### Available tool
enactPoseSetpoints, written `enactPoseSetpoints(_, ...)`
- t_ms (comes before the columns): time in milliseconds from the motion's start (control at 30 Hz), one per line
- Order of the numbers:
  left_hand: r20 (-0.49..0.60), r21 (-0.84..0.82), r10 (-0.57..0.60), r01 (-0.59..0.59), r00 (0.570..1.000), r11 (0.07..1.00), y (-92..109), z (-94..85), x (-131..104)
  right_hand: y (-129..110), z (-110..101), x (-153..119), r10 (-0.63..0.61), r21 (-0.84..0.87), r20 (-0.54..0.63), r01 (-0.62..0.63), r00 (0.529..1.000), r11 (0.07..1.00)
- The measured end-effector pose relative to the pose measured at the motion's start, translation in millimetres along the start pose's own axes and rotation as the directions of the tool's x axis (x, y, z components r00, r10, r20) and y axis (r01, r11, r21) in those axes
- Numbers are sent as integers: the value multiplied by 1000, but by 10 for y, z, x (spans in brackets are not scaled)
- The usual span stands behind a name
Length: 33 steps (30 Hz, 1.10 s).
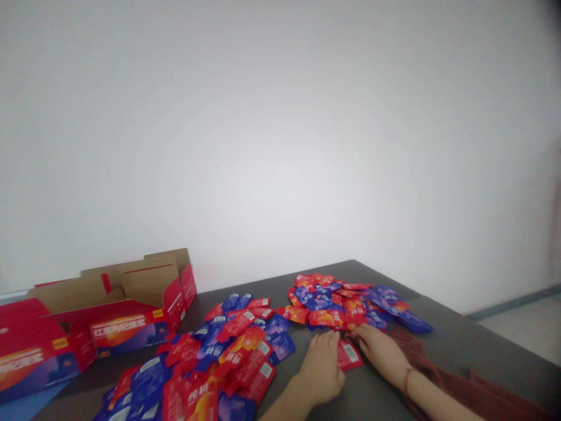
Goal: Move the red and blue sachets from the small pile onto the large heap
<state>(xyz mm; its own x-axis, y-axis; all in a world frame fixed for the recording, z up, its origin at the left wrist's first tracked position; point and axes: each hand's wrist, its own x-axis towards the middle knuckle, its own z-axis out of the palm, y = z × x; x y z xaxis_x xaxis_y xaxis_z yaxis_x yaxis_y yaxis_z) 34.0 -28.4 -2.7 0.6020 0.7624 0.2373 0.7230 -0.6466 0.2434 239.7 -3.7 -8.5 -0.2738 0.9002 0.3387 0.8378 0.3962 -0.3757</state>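
Observation:
A red sachet (349, 355) with a white barcode label lies on the dark table between my two hands. My left hand (319, 365) rests at its left edge, palm down, fingers stretched forward and thumb out to the side. At the sachet's far edge, my right hand (379, 349) has its fingers curled in a pinch; the fingertips are partly hidden. A thin red band circles the right wrist. Just beyond both hands spreads a pile of red and blue sachets (326, 317). Another heap of sachets (239, 351) lies to the left of my left hand.
An open red cardboard box (131, 330) with brown inner flaps stands at the left, beside another red box (33, 351). Dark reddish-brown strands (464, 383) lie near my right forearm. The table (486, 351) ends at the right, and a white wall rises behind.

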Motion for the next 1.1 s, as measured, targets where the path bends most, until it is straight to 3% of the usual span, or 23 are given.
enactPoseSetpoints(167, 40, 91, 105, -108, 994, 990, 179, 107, 277, 33, 46, 9, 18, 45, -28, -16, 999, 999)
enactPoseSetpoints(300, -8, 112, 94, -93, 996, 989, 9, 92, 246, 17, 12, -30, -19, 74, -23, 21, 1000, 997)
enactPoseSetpoints(500, -92, 154, -155, 168, 984, 974, -493, -99, -58, -49, -50, -68, -49, 128, -2, 49, 999, 991)
enactPoseSetpoints(633, -225, 342, -288, 353, 931, 871, -776, -196, -149, -56, -57, -74, -52, 126, 3, 51, 999, 991)
enactPoseSetpoints(733, -300, 435, -324, 431, 897, 791, -891, -231, -114, -59, -53, -72, -63, 123, 10, 62, 998, 990)
enactPoseSetpoints(867, -323, 475, -332, 455, 886, 753, -892, -240, 45, -61, -32, -59, -52, 100, 22, 50, 998, 994)
enactPoseSetpoints(1100, -253, 435, -289, 375, 923, 819, -781, -190, 400, -43, -12, -51, -80, 97, 34, 76, 996, 992)
